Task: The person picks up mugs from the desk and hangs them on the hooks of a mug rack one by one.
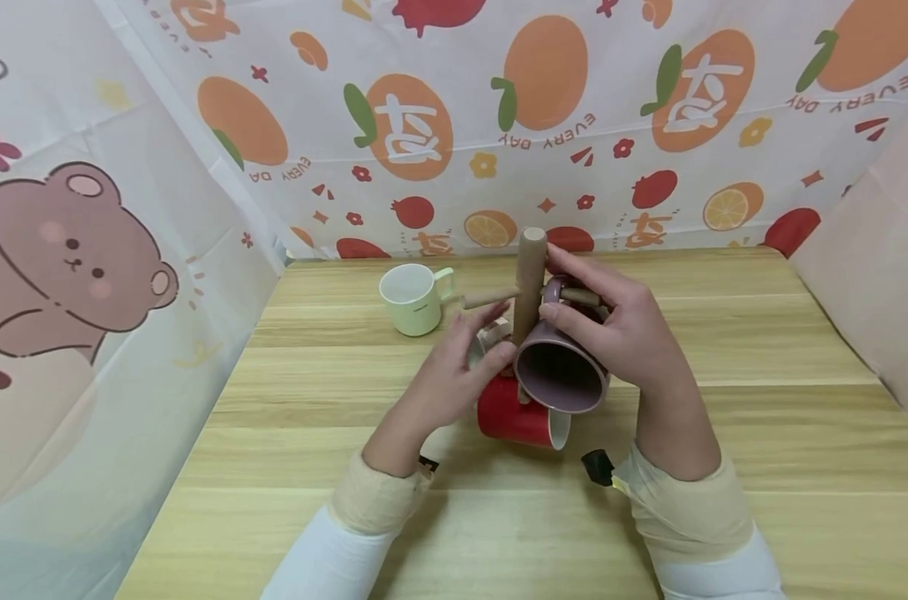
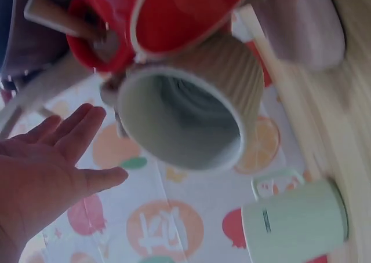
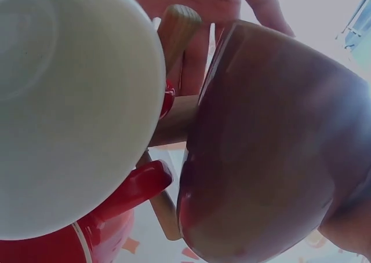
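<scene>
My right hand (image 1: 626, 325) holds a purple mug (image 1: 562, 375) by its upper part, its mouth tilted toward me. The mug's handle loops around a right-hand peg (image 1: 583, 297) of a wooden mug tree (image 1: 529, 283). On the tree's left side, my left hand (image 1: 454, 367) is spread with fingers extended; the left wrist view shows nothing in its grasp. Below, a red mug (image 1: 509, 417) hangs sideways on the tree. Beside it hangs a ribbed off-white mug (image 2: 243, 89), mostly covered by my left hand in the head view.
A pale green mug (image 1: 412, 304) stands upright on the wooden table (image 1: 311, 433), left of the tree, close to a bare left peg (image 1: 491, 297). Fruit-patterned cloth (image 1: 454, 208) rises behind the table. Another cloth with a bear (image 1: 78, 258) hangs at the left.
</scene>
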Demonstrator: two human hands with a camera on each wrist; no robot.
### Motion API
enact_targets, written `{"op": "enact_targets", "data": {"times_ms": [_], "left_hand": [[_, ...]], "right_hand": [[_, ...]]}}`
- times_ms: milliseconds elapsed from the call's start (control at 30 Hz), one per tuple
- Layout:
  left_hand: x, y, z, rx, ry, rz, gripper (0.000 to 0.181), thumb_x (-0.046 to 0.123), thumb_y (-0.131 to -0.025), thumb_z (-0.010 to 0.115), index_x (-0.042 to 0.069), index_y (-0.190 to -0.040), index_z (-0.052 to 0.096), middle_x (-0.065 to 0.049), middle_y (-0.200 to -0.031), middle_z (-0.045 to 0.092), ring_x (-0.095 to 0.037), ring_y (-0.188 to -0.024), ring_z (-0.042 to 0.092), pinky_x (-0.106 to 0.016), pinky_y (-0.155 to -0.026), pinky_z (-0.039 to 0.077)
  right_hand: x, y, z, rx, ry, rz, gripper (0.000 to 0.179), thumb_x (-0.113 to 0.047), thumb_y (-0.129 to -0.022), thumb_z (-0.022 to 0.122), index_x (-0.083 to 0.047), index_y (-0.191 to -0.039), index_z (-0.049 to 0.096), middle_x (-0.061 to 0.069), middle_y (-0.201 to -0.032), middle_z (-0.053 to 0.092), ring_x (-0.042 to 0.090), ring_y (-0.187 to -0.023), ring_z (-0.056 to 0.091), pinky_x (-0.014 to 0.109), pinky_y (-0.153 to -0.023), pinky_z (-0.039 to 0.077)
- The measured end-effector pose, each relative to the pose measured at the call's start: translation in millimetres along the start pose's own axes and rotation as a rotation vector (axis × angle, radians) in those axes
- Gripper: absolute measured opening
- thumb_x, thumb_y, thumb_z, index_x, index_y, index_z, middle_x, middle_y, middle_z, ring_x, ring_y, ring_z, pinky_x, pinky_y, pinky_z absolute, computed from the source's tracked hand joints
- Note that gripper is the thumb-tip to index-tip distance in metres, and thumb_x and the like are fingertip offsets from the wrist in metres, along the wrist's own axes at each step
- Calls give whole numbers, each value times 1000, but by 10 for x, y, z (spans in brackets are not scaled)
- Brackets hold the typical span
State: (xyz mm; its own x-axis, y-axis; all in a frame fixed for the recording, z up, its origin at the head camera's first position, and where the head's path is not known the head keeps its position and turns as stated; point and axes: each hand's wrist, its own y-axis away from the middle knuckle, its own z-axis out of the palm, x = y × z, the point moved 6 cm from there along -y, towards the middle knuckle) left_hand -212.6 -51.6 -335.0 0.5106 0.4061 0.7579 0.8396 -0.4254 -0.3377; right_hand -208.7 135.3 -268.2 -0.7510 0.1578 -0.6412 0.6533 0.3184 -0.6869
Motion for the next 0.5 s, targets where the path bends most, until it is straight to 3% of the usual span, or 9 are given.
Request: {"op": "enact_targets", "data": {"times_ms": [100,267,500], "left_hand": [[-79,-13,-145,73,-66,-16,52,57,-99,42,36,-146,43,6,-146,47,-22,-141,37,-55,-116,26],[-330,-96,-375,109,-321,-51,58,48,-105,34,16,-154,33,-3,-157,37,-23,-147,30,-55,-121,1],[-786,-366,-560,-75,-702,-192,68,36,-101,42,3,-156,19,-14,-165,10,-27,-153,4,-57,-120,-2]], "right_hand": [[2,10,-7,-2,3,17,67,11,-81,71,-12,-141,54,9,-119,69,14,-100,63,23,-87,49],[21,29,-3,-19,16,65,65,6,-84,71,-16,-142,53,6,-121,69,13,-101,62,21,-88,47],[30,37,-7,-37,46,75,64,3,-86,70,-17,-144,51,5,-125,67,13,-105,62,22,-89,47]]}}
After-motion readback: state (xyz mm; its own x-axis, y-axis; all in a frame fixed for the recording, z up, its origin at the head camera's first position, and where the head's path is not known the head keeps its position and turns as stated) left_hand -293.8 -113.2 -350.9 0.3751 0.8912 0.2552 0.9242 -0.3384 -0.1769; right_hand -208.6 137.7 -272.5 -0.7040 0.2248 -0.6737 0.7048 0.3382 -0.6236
